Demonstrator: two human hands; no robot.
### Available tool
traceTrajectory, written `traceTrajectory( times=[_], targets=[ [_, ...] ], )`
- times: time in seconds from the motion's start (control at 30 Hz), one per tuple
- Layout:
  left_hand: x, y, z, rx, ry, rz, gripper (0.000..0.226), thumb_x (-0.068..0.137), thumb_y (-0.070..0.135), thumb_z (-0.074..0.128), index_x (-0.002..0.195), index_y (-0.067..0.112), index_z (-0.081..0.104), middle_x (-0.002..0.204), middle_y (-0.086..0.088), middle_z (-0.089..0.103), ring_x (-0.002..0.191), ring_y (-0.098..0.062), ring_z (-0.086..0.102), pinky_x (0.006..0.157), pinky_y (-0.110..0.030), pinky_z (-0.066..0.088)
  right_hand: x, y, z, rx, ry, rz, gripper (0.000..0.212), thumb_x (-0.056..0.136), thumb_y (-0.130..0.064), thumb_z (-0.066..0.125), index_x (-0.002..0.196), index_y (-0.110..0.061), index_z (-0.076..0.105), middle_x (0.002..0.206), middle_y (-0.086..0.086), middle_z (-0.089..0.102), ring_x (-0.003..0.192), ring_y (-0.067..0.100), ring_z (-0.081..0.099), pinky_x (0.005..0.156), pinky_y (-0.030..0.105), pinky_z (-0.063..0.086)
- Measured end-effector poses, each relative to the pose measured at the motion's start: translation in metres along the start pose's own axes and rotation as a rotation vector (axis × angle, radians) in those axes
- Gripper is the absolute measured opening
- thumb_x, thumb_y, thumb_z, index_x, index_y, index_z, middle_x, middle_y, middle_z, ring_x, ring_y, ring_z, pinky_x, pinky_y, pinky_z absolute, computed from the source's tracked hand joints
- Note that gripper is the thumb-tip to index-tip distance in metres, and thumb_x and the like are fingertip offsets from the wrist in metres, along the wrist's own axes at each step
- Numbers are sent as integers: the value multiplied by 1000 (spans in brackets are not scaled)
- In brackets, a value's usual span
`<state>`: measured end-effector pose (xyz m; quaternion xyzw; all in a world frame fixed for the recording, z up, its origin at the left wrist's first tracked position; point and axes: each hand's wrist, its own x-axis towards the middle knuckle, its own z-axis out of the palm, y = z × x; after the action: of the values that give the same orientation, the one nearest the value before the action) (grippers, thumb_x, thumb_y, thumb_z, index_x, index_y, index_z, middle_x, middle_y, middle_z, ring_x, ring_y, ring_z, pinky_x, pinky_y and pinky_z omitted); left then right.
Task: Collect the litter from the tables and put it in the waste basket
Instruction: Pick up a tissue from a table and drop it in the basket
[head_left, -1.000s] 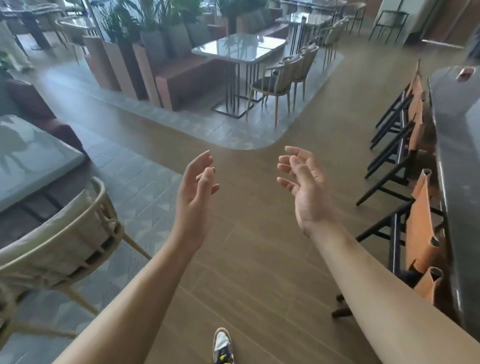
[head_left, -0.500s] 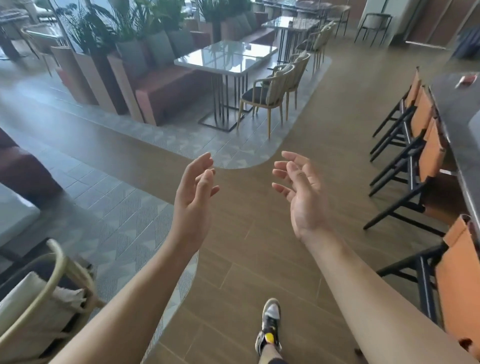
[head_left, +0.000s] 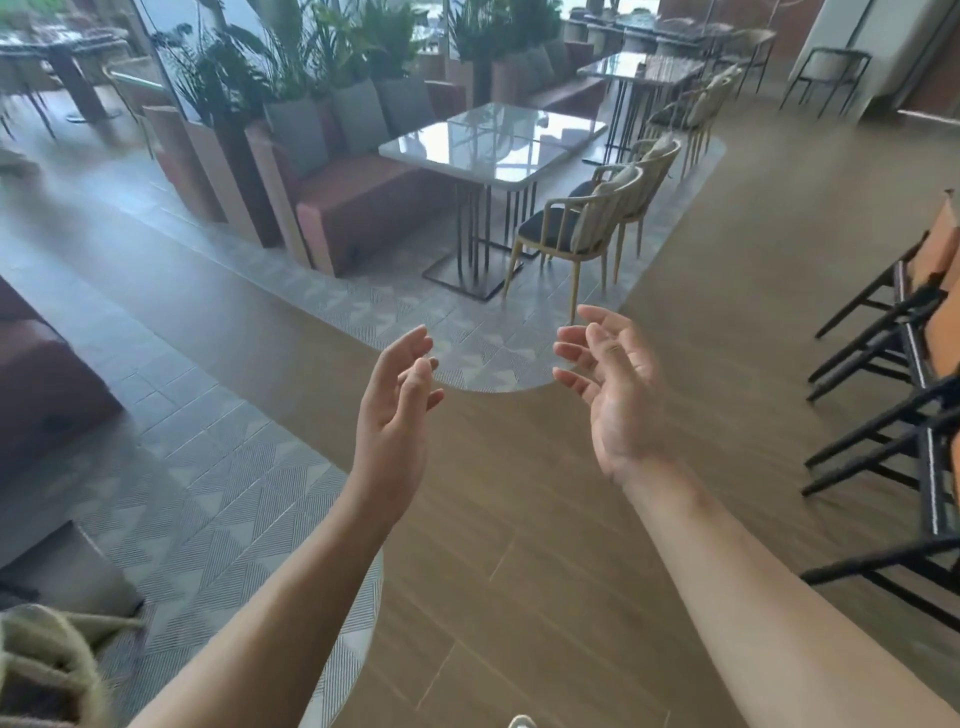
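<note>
We hold our left hand (head_left: 392, 410) and right hand (head_left: 618, 395) above the wooden floor (head_left: 519, 545), palms facing, fingers (head_left: 602, 323) loosely spread. Ahead stands a glossy pale worktop (head_left: 493, 143), beside cushioned chairs (head_left: 582, 218).

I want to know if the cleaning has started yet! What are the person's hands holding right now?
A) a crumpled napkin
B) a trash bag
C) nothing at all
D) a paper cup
C: the left hand and the right hand are both raised over the wooden floor with loose, spread fingers, and no litter shows in either palm.
</note>
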<state>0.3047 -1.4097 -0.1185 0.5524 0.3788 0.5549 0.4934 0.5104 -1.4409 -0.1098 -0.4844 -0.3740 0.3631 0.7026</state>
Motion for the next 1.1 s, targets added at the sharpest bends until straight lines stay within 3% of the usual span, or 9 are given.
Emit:
traceTrajectory(
  times=[0.5,0.8,1.1],
  targets=[
    [290,-90,9,11,33,25,36,102,38,47,135,31,61,136,11,65,126,-12,65,102,-36,57,277,85,82,-12,-55,31,27,88,-50,66,109,-35,75,111,3,74,107,22,70,91,42,57],
    [479,-123,2,25,-36,14,35,103,37,48,133,32,63,132,16,68,127,-13,66,103,-43,57,444,117,150,-29,10,23,23,97,-40,60,113,-31,73,112,3,73,111,25,69,97,49,57],
    [621,-165,46,37,-77,17,32,102,37,47,129,35,64,131,14,68,125,-15,67,103,-47,58,582,154,151,-32,74,60,30,95,-42,59,117,-26,71,114,6,73,110,24,69,100,53,55]
  ],
)
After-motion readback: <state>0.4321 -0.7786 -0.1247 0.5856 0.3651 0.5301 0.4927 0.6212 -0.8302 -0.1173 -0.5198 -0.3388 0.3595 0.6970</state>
